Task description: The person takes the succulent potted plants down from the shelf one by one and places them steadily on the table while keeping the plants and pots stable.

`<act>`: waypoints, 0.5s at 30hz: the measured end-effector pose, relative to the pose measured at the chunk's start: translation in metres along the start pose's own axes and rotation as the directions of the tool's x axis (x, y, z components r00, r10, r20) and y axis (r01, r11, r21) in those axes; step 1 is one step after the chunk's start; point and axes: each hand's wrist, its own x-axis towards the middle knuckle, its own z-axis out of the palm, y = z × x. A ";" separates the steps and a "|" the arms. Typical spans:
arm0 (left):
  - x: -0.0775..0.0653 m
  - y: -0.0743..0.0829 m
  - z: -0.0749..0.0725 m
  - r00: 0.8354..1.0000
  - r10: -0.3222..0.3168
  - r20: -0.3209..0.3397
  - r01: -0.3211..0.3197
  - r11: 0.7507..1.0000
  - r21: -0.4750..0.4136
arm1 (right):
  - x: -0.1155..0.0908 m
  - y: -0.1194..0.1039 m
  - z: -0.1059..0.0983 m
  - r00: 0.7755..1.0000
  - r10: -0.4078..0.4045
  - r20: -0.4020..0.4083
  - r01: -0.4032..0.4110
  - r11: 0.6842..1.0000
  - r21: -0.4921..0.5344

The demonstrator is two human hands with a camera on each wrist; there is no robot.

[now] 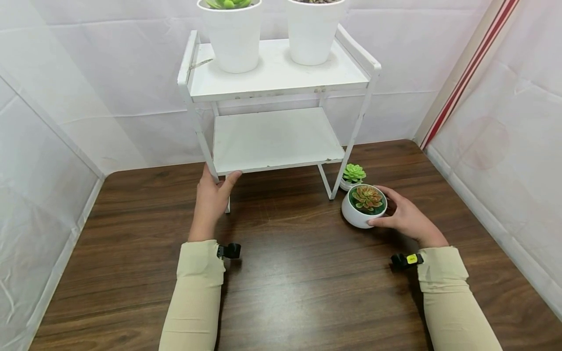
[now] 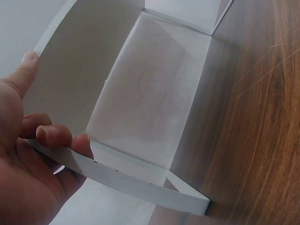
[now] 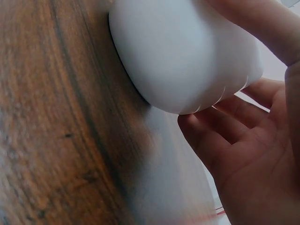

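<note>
A white two-tier shelf rack (image 1: 276, 139) stands toward the back of the wooden table. My left hand (image 1: 211, 200) grips its front left leg near the lower board; in the left wrist view the fingers curl round the leg (image 2: 131, 180) and the thumb lies along the board's edge. My right hand (image 1: 410, 219) holds a round white pot (image 1: 356, 217) with a reddish-green succulent (image 1: 368, 198), fingers on the far side and thumb on the near side. In the right wrist view, the pot's white wall (image 3: 173, 56) shows close over the table, fingertips against it.
Behind the held pot, a small pot with a bright green succulent (image 1: 353, 173) sits beside the rack's right leg. Two tall white pots, left (image 1: 234, 41) and right (image 1: 311, 34), stand on the top tier. White sheeting (image 1: 110, 83) encloses the wooden table (image 1: 298, 282) at the back and sides.
</note>
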 end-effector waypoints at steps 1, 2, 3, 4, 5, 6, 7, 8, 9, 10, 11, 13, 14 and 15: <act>0.000 0.000 0.000 1.000 -0.002 0.001 0.002 1.000 -0.002 | 0.000 -0.001 0.000 1.000 0.001 0.002 -0.001 1.000 0.001; 0.000 0.000 0.000 1.000 -0.003 0.003 0.003 1.000 -0.004 | -0.001 -0.001 0.000 1.000 0.005 0.000 -0.005 1.000 0.003; 0.000 -0.001 0.000 1.000 -0.004 0.005 0.004 1.000 -0.007 | -0.001 -0.002 0.000 1.000 0.006 0.000 -0.006 1.000 0.002; 0.000 -0.001 0.000 1.000 -0.005 0.006 0.005 1.000 -0.011 | -0.001 -0.003 0.000 1.000 0.007 0.001 -0.007 1.000 0.001; 0.000 -0.001 0.000 1.000 -0.005 0.007 0.005 1.000 -0.015 | -0.002 -0.004 0.000 1.000 0.007 0.004 -0.007 1.000 0.002; 0.000 -0.001 0.000 1.000 -0.006 0.008 0.006 1.000 -0.016 | -0.002 -0.005 0.000 1.000 0.007 0.005 -0.007 1.000 0.001; 0.000 -0.001 0.000 1.000 -0.005 0.008 0.005 1.000 -0.019 | -0.003 -0.006 0.000 1.000 0.007 0.008 -0.007 1.000 0.004; 0.000 -0.001 0.000 1.000 -0.005 0.008 0.006 1.000 -0.020 | -0.003 -0.006 0.000 1.000 0.007 0.009 -0.007 1.000 0.006; 0.000 -0.001 0.000 1.000 -0.006 0.008 0.006 1.000 -0.022 | -0.003 -0.006 -0.001 1.000 0.002 0.013 -0.003 1.000 0.006; 0.000 -0.001 -0.001 1.000 -0.007 0.005 0.007 1.000 -0.017 | -0.004 -0.006 -0.001 1.000 0.001 0.015 -0.001 1.000 0.014; 0.000 -0.001 0.000 1.000 -0.009 0.004 0.009 1.000 -0.011 | -0.004 -0.006 -0.001 1.000 0.001 0.017 -0.001 1.000 0.020; 0.001 -0.001 0.000 1.000 -0.015 0.002 0.015 1.000 -0.004 | -0.003 -0.006 0.000 1.000 0.006 0.012 -0.006 0.999 0.036; 0.001 -0.001 0.000 1.000 -0.019 0.000 0.019 1.000 0.000 | -0.003 -0.005 0.000 1.000 0.011 0.009 -0.011 0.999 0.040; 0.001 -0.001 0.000 1.000 -0.023 0.000 0.023 1.000 0.003 | -0.003 -0.005 0.000 1.000 0.009 0.009 -0.009 0.999 0.041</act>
